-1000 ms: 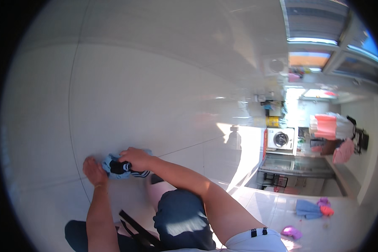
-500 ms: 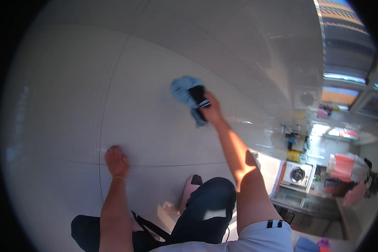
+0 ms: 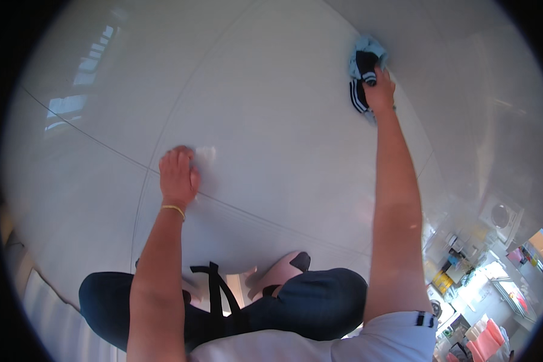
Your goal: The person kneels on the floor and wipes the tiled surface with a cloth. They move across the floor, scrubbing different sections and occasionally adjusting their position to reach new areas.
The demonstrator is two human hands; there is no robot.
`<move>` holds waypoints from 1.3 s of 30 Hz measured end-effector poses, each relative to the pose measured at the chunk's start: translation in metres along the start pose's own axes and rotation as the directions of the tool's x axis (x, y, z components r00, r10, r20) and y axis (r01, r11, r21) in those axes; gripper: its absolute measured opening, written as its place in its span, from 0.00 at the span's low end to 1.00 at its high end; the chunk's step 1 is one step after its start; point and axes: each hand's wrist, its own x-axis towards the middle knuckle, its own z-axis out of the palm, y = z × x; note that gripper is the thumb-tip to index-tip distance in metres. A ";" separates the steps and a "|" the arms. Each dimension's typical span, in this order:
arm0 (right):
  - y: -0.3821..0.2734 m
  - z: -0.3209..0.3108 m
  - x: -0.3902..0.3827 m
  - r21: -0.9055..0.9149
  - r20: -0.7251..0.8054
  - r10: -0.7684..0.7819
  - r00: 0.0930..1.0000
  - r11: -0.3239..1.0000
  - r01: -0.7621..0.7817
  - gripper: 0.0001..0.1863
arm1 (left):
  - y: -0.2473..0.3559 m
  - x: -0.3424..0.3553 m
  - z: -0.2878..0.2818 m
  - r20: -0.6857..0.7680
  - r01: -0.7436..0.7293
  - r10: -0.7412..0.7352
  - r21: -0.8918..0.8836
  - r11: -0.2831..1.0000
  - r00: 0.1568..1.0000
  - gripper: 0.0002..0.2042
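My right hand (image 3: 380, 93) is stretched far forward, its fingers closed on a bunched cloth (image 3: 368, 48). The cloth is light blue with black parts that carry white stripes, and it lies pressed on the pale tiled floor (image 3: 271, 151) beside the foot of a glossy wall. Nearer to me, my left hand (image 3: 178, 175) leans on the floor close to a crossing of tile joints. Its fingers are curled under, and no object shows in them. A thin yellow band circles that wrist.
My bent knees (image 3: 326, 298) and pink shoes (image 3: 283, 271) are close below my hands. A glossy wall (image 3: 452, 78) rises along the right. Farther off at lower right are a washing machine and household clutter, with pink cloths (image 3: 487, 341). A pale ribbed surface (image 3: 54, 308) shows at lower left.
My right hand has carried the cloth forward and right, up to the wall's foot. My left hand appears higher in the picture, and the whole view has turned.
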 end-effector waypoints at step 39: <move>0.196 -0.029 -0.032 -0.209 -0.430 -0.281 0.858 0.955 0.209 0.38 | 0.213 -0.049 0.121 0.110 -0.138 0.148 -0.086 0.987 0.983 0.15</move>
